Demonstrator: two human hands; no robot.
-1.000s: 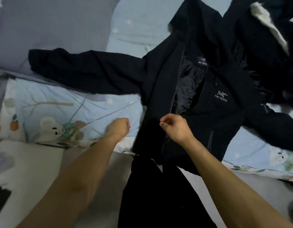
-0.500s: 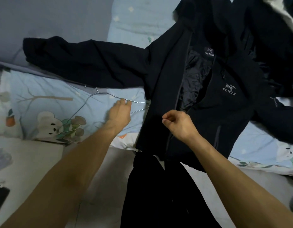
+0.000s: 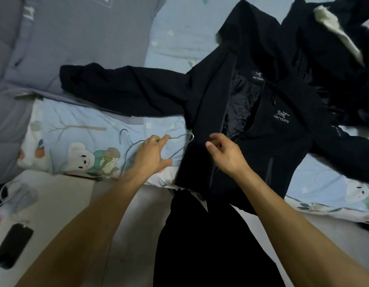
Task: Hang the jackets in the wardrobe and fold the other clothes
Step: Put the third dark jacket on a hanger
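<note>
The black Arc'teryx jacket (image 3: 200,104) lies spread open along the bed's (image 3: 171,38) near edge. The left hand (image 3: 151,156) pinches a wire hanger (image 3: 179,139) beside it; the right hand (image 3: 226,154) hovers, fingers loosely apart, seemingly touching nothing.

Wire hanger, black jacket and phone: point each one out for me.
Wire hanger (image 3: 180,138): head view, on the bare top wire just right of the left hand's fingers.
Black jacket (image 3: 282,146): head view, on the front panel below the chest logo.
Phone (image 3: 12,245): head view, on its dark middle.
</note>
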